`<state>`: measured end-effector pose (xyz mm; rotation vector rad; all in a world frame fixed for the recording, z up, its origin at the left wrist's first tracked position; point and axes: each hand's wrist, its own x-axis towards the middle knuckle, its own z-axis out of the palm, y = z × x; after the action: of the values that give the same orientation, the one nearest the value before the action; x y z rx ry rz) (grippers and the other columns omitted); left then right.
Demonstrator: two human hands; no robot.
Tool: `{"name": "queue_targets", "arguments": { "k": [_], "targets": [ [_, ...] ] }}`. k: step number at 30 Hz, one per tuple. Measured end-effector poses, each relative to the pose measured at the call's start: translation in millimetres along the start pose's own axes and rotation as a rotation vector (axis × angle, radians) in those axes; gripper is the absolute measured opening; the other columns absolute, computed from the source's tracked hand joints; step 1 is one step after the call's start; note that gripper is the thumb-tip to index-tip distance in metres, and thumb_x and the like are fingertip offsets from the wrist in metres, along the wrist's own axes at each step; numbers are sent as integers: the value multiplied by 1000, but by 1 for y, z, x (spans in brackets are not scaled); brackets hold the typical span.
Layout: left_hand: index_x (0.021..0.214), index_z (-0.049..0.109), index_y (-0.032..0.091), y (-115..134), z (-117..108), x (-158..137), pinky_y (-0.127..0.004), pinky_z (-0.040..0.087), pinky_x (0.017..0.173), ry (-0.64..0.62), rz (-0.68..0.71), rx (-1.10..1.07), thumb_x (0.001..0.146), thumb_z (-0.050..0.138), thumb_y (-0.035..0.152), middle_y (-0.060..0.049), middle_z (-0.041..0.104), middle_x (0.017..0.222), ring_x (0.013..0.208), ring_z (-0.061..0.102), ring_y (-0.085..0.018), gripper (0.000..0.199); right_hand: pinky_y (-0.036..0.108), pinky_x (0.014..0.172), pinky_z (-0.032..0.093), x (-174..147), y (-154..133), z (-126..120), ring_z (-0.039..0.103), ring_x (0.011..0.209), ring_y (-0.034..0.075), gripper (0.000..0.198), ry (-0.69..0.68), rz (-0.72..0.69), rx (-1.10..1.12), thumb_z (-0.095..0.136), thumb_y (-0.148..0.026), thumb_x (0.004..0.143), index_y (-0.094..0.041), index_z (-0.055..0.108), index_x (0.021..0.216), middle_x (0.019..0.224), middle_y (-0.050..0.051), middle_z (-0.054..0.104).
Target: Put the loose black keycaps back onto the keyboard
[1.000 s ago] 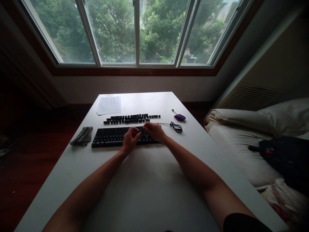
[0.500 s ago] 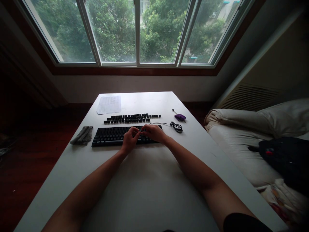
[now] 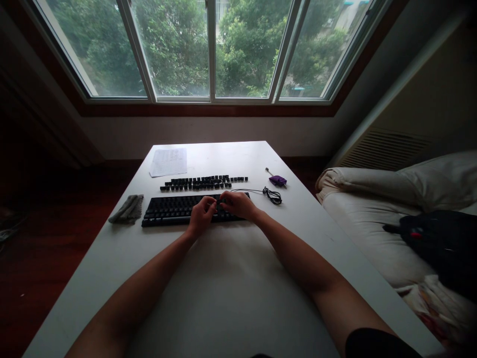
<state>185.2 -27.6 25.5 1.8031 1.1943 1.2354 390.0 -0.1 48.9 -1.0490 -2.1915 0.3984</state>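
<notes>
A black keyboard (image 3: 169, 209) lies across the white table, its right half partly covered by my hands. Over its middle, my left hand (image 3: 202, 213) has its fingers curled together; whatever they pinch is too small to name. My right hand (image 3: 237, 205) rests over the right part of the keyboard, fingertips bent down close to the left ones. Whether something sits between those fingertips I cannot make out. Behind the keyboard, loose black keycaps (image 3: 196, 187) stand in rows.
A grey cloth (image 3: 127, 209) lies left of the keyboard. A sheet of paper (image 3: 168, 161) is at the back left. To the right are a coiled black cable (image 3: 273, 196) and a purple object (image 3: 278, 180) with a thin stick. A padded seat (image 3: 365, 223) borders the table's right side.
My fingertips have parted slightly, the right hand's rising a little from the left's. The keyboard and keycaps have stayed in place.
</notes>
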Motion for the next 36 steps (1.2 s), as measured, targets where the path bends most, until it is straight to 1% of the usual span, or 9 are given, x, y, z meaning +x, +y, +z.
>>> {"name": "queue_targets", "arguments": {
  "k": [4,7,9,13,17,23,28,31,36],
  "targets": [
    [100,64,22,2,-1,0,-26,49,69,-41,17,36,94,55,33,-1,71,92,75,68,-16,16,22,59,32,1,8,-8,46,57,10,21,73,58,13,66,-35,86,-23,68,103,65,-5,55],
    [99,66,22,2,0,-1,-25,47,66,-59,34,77,93,55,32,-1,71,91,72,65,-15,15,23,61,36,7,25,-16,49,57,11,23,149,141,-14,63,-39,88,-23,67,104,65,-5,55],
    [99,66,22,1,1,-2,-25,46,64,-68,51,113,93,56,31,-1,71,89,71,63,-14,15,24,63,38,13,40,-20,50,58,12,24,167,211,-73,61,-39,89,-22,67,104,64,-4,56],
    [99,68,23,-1,3,-4,-25,46,64,-73,78,155,91,58,30,-2,71,92,74,63,-15,15,25,66,40,23,66,-26,56,63,14,24,104,308,-235,62,-37,88,-22,68,105,71,-1,63],
    [100,68,23,-2,4,-4,-26,47,66,-79,95,148,91,58,29,-3,72,97,79,64,-16,15,25,68,40,35,84,-31,61,74,17,25,10,407,-356,62,-38,89,-23,69,107,82,3,70],
    [102,68,23,-3,4,-4,-27,49,68,-83,103,152,91,58,28,-3,72,100,81,65,-17,15,26,72,41,50,100,-27,64,84,19,25,-168,432,-457,64,-37,90,-27,70,112,95,4,73],
    [102,68,23,-2,4,-4,-28,51,72,-84,101,161,92,57,29,-4,73,99,84,66,-18,15,27,74,42,55,106,-21,65,90,20,26,-219,458,-518,64,-37,90,-28,69,114,103,5,74],
    [101,68,23,-2,4,-4,-28,51,69,-91,105,159,92,58,28,-4,73,100,84,66,-18,15,27,74,42,55,108,-19,65,92,21,27,-215,468,-531,63,-39,91,-27,68,115,106,6,73],
    [102,68,24,-4,4,-5,-28,51,69,-104,107,161,92,58,27,-4,72,101,85,66,-19,15,29,74,42,57,110,-17,65,92,22,28,-221,457,-559,64,-37,91,-26,68,116,105,7,73]
  ]
}}
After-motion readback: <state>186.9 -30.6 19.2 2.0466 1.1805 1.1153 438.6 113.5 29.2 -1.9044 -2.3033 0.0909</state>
